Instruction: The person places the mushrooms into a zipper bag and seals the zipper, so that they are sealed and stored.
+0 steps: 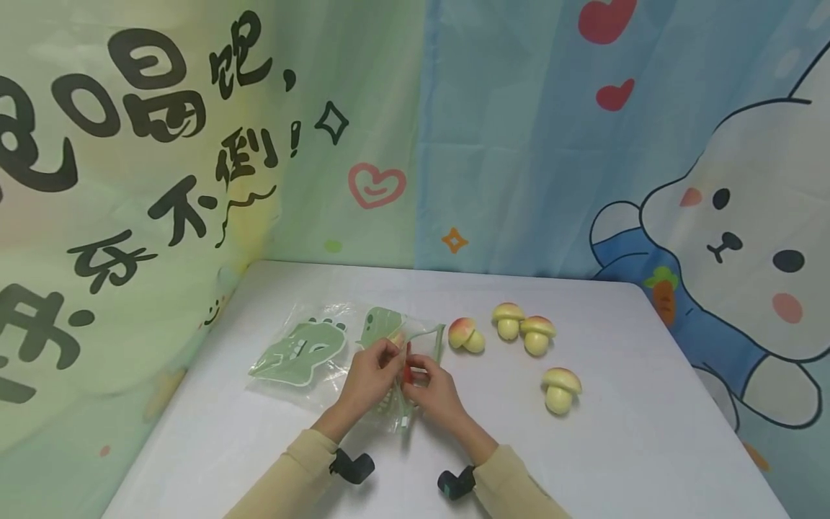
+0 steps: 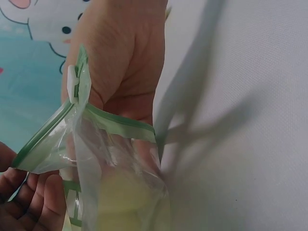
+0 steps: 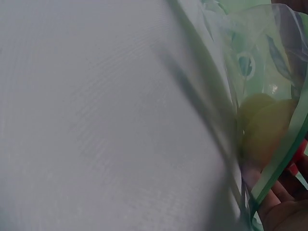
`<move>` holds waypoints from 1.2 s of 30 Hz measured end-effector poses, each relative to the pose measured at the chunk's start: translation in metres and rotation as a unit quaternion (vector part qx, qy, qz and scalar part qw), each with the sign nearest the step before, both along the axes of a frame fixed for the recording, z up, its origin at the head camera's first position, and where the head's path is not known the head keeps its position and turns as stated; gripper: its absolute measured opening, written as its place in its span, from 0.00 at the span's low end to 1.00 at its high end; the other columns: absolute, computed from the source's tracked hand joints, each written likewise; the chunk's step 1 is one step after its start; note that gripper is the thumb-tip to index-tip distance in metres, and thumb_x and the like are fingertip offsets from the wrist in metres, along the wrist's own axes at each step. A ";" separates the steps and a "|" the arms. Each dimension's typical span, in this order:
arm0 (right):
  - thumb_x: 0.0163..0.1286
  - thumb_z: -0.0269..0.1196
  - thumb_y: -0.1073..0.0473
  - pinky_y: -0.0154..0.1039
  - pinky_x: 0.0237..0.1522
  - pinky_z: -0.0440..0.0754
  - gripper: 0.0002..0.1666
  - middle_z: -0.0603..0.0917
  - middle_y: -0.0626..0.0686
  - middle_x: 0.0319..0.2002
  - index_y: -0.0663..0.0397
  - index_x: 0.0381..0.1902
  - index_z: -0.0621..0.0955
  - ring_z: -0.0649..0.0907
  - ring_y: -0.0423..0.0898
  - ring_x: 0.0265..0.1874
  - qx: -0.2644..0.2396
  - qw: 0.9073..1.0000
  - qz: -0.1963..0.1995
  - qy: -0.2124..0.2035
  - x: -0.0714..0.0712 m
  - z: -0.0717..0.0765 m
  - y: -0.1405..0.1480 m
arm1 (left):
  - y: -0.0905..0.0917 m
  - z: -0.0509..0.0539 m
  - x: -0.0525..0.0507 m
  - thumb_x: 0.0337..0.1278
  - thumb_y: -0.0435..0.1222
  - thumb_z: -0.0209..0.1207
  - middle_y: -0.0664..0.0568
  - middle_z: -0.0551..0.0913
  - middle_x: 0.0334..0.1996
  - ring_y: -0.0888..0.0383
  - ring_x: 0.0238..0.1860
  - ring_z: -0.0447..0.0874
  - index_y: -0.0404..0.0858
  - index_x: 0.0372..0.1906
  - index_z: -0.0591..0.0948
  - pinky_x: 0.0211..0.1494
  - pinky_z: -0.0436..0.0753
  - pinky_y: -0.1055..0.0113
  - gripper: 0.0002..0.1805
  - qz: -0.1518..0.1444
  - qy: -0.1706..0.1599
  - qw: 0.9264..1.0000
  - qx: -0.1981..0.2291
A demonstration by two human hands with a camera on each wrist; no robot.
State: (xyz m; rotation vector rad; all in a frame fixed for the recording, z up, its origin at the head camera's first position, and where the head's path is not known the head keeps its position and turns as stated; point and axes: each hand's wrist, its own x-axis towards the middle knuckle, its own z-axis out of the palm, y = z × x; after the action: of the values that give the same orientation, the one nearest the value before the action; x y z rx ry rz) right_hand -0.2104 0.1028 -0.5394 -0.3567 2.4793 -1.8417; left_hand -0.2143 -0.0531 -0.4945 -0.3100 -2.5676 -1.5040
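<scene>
A clear zip bag [image 1: 382, 404] with green printed shapes and a green zip edge lies partly raised between both hands. My left hand [image 1: 372, 371] grips the bag near its opening. Opposite it, my right hand [image 1: 434, 389] holds the zip edge with curled fingers. In the left wrist view the mouth of the bag [image 2: 115, 126] gapes between the hands, with a white slider [image 2: 73, 84] at one end. Through the film, rounded yellow pieces [image 3: 267, 127] show inside. Something red [image 1: 408, 369] shows between the hands, its kind hidden by fingers.
Right of the bag lie several yellow toy mushrooms with reddish caps: one on its side [image 1: 465, 336], two close together [image 1: 507, 321], and one nearer the front [image 1: 560, 391]. A green printed animal-head shape [image 1: 301, 353] shows on the bag's left part. Behind the white table [image 1: 622, 447] hangs a cartoon curtain [image 1: 493, 144].
</scene>
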 end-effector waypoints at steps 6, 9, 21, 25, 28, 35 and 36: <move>0.60 0.64 0.70 0.40 0.50 0.82 0.28 0.77 0.65 0.59 0.64 0.60 0.74 0.82 0.60 0.53 0.003 1.000 0.009 -0.004 0.001 -0.004 0.000 | 0.000 0.000 0.001 0.60 0.34 0.61 0.54 0.80 0.25 0.60 0.26 0.73 0.40 0.34 0.79 0.27 0.73 0.71 0.02 0.001 0.002 1.000 0.002; 0.60 0.65 0.69 0.41 0.50 0.82 0.27 0.77 0.65 0.59 0.64 0.59 0.74 0.82 0.60 0.53 0.004 1.000 0.012 -0.002 0.002 -0.004 0.002 | 0.000 -0.001 0.001 0.60 0.34 0.60 0.54 0.82 0.26 0.61 0.27 0.75 0.40 0.34 0.80 0.28 0.75 0.71 0.02 0.004 0.005 1.000 0.001; 0.59 0.72 0.59 0.42 0.45 0.84 0.30 0.80 0.59 0.57 0.61 0.58 0.76 0.82 0.59 0.53 -0.002 0.999 -0.034 -0.027 0.012 0.005 0.017 | 0.002 -0.004 0.001 0.59 0.34 0.61 0.55 0.80 0.24 0.61 0.26 0.73 0.41 0.32 0.79 0.27 0.73 0.71 0.03 0.010 0.003 1.000 0.015; 0.59 0.72 0.61 0.41 0.45 0.84 0.29 0.80 0.60 0.56 0.61 0.58 0.76 0.82 0.60 0.52 -0.015 0.998 -0.046 -0.027 0.015 0.006 0.027 | 0.002 -0.004 0.002 0.59 0.34 0.61 0.54 0.82 0.26 0.61 0.28 0.76 0.40 0.32 0.79 0.30 0.76 0.70 0.02 0.010 0.006 1.000 0.015; 0.59 0.71 0.63 0.40 0.45 0.84 0.27 0.81 0.59 0.56 0.61 0.57 0.77 0.82 0.59 0.51 -0.011 0.998 -0.063 -0.021 0.017 0.008 0.035 | 0.001 -0.004 0.002 0.60 0.34 0.61 0.53 0.83 0.27 0.61 0.29 0.77 0.40 0.33 0.80 0.32 0.77 0.69 0.02 0.012 -0.001 1.000 0.017; 0.61 0.69 0.64 0.36 0.39 0.84 0.22 0.83 0.56 0.53 0.59 0.54 0.79 0.84 0.52 0.44 0.049 0.992 -0.113 0.024 0.018 0.014 0.057 | 0.002 -0.004 0.003 0.59 0.34 0.60 0.53 0.81 0.27 0.60 0.29 0.76 0.39 0.34 0.80 0.33 0.76 0.69 0.02 0.030 -0.013 0.999 0.033; 0.61 0.69 0.64 0.34 0.37 0.83 0.22 0.83 0.55 0.52 0.58 0.53 0.80 0.84 0.50 0.42 0.058 0.991 -0.121 0.029 0.017 0.015 0.062 | 0.002 -0.004 0.002 0.59 0.34 0.60 0.53 0.81 0.27 0.60 0.29 0.76 0.39 0.34 0.80 0.32 0.76 0.69 0.02 0.031 -0.011 0.999 0.034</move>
State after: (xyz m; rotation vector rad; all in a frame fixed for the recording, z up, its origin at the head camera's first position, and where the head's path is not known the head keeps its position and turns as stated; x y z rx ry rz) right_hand -0.1933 0.1644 -0.5240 -0.1092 2.7621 -1.7760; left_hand -0.2119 -0.0507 -0.4987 -0.2034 -2.5108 -1.5780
